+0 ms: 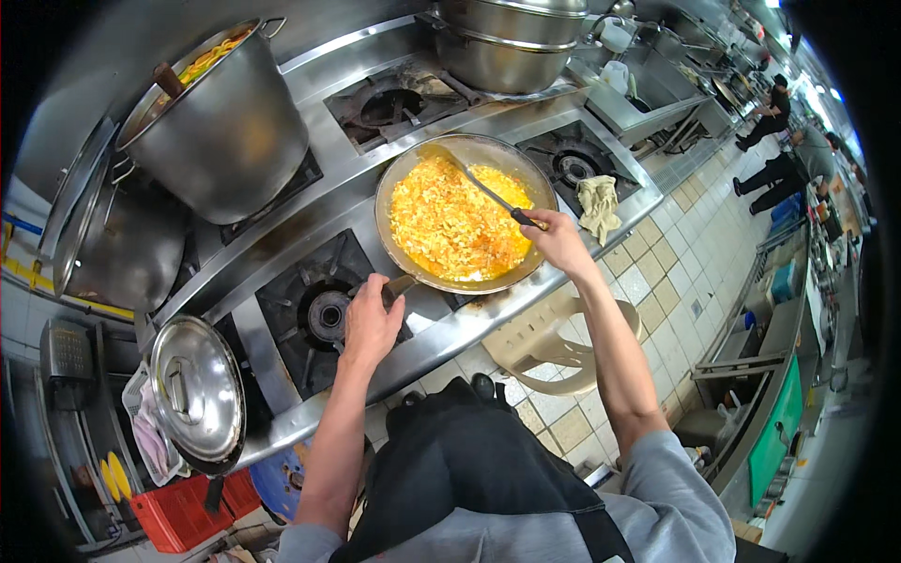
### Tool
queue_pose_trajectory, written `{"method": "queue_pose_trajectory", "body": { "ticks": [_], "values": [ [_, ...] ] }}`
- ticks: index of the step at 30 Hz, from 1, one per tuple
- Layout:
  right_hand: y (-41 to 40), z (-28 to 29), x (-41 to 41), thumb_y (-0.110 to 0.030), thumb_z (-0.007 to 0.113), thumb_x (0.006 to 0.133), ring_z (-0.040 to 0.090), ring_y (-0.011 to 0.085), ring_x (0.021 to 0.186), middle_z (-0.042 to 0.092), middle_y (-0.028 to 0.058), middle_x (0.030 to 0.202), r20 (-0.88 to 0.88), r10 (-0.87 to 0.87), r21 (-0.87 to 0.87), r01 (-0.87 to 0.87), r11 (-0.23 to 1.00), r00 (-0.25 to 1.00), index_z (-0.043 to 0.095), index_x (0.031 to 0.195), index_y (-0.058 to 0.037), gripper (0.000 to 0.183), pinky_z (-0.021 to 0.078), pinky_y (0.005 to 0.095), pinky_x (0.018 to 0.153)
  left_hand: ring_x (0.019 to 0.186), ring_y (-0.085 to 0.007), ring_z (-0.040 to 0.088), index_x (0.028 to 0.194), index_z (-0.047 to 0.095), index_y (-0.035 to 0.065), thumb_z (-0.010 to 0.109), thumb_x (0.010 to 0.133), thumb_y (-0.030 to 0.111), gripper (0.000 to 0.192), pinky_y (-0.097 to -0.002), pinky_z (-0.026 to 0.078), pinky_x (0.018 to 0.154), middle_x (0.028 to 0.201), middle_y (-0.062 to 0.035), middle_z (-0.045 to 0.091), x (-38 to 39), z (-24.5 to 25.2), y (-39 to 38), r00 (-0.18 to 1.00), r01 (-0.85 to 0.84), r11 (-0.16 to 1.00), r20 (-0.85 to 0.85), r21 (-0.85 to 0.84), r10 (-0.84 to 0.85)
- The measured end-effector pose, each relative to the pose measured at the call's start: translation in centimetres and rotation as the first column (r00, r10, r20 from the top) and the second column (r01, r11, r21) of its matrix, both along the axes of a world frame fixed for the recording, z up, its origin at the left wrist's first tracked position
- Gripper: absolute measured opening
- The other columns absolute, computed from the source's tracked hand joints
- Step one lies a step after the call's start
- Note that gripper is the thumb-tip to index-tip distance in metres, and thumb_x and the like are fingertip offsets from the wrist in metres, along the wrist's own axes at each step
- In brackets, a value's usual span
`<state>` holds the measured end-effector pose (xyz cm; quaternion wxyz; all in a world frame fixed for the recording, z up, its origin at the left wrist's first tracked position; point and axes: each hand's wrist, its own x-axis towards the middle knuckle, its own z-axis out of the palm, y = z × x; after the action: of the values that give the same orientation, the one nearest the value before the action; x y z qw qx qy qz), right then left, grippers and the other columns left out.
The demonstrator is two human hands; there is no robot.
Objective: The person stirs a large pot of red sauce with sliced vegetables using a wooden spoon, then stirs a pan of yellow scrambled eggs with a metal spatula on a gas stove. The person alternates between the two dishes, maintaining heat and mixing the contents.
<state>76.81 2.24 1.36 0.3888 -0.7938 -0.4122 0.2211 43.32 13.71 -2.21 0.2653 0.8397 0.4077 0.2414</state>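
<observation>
A large round frying pan [551,190] sits over the stove ahead of me, filled with a loose yellow and orange chopped food mixture [450,218]. My left hand [372,320] grips the pan's handle [401,286] at its near left side. In my right hand [561,243] is the black handle of a cooking spatula [493,194]. Its metal shaft crosses the pan, and the head rests in the food at the far left, partly covered. A bare gas burner [328,314] lies just left of and beneath my left hand.
A tall stockpot [225,127] stands at the back left. Stacked steel pots [507,49] are at the back. A crumpled cloth [598,207] lies by the right burner [574,167]. A lidded pan [197,394] sits at left, a plastic chair [549,345] below the stove edge. Two people [771,112] stand far right.
</observation>
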Motion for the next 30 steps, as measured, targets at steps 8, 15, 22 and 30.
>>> {"method": "queue_pose_trajectory", "body": {
  "ticks": [8,15,22,30],
  "values": [
    [-4.2,4.2,-5.7,-0.019,0.066,0.095,0.067,0.0327,0.058,0.067,0.0125,0.07,0.736,0.433,-0.325,-0.29,0.9,0.519,0.072,0.132,-0.0176,0.038,0.0537,0.0456,0.054,0.092,-0.0453,0.067,0.12,0.056,0.0005,0.075,0.09,0.016,0.039,-0.0509,0.052,0.082,0.105,-0.0272,0.068,0.3,0.1,-0.8,1.0,-0.003,1.0,0.009,0.007,0.003],
    [-13.9,9.9,-5.6,-0.017,0.066,0.094,0.061,0.0286,0.05,0.059,0.0099,0.061,0.753,0.414,-0.372,-0.189,0.909,0.51,0.072,0.132,-0.016,0.038,0.0498,0.0433,0.048,0.089,-0.0445,0.067,0.12,0.056,0.0007,0.075,0.089,0.015,0.038,-0.0508,0.051,0.081,0.104,-0.0277,0.069,0.3,0.0,-0.8,0.999,-0.023,0.999,0.036,-0.03,0.024],
    [-10.6,4.0,-7.4,-0.02,0.066,0.093,0.071,0.0411,0.076,0.072,0.0207,0.078,0.55,0.128,-0.249,0.016,0.968,0.825,0.072,0.129,-0.0152,0.037,0.056,0.0538,0.07,0.073,-0.0379,0.065,0.12,0.056,0.001,0.075,0.089,0.016,0.039,-0.0483,0.051,0.073,0.09,-0.0246,0.068,0.6,0.5,-0.7,0.999,-0.004,0.999,0.037,-0.05,0.006],
    [-6.5,4.7,-7.2,-0.023,0.063,0.095,0.072,0.0418,0.078,0.073,0.0219,0.083,0.538,-0.02,-0.154,0.122,0.981,0.843,0.071,0.13,-0.0166,0.036,0.0574,0.0532,0.072,0.071,-0.0381,0.065,0.119,0.056,0.0001,0.076,0.089,0.016,0.039,-0.0486,0.051,0.073,0.086,-0.024,0.068,0.5,-0.4,-0.7,1.0,0.009,1.0,0.028,0.004,-0.009]
  ]
}}
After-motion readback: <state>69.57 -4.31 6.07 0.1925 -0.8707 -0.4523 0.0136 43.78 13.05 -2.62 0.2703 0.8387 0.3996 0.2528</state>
